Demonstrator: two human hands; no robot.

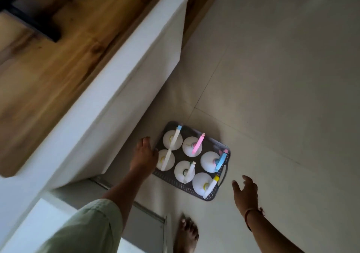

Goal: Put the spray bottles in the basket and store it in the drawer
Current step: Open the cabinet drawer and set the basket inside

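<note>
Sleeve (pixel 91 227) and left hand (pixel 143 153) lowered toward the basket (pixel 224 156) on the floor (pixel 272 77).
Six bottles (pixel 191 172) stand inside; both hands open, left at its rim, right hand (pixel 245 191) near its handle, seemingly to lift it toward the open drawer (pixel 148 225).

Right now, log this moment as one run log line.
stage: lifting basket | basket: on floor, six spray bottles inside | left hand: at basket's left edge | right hand: open, beside basket, apart | drawer: open
</note>
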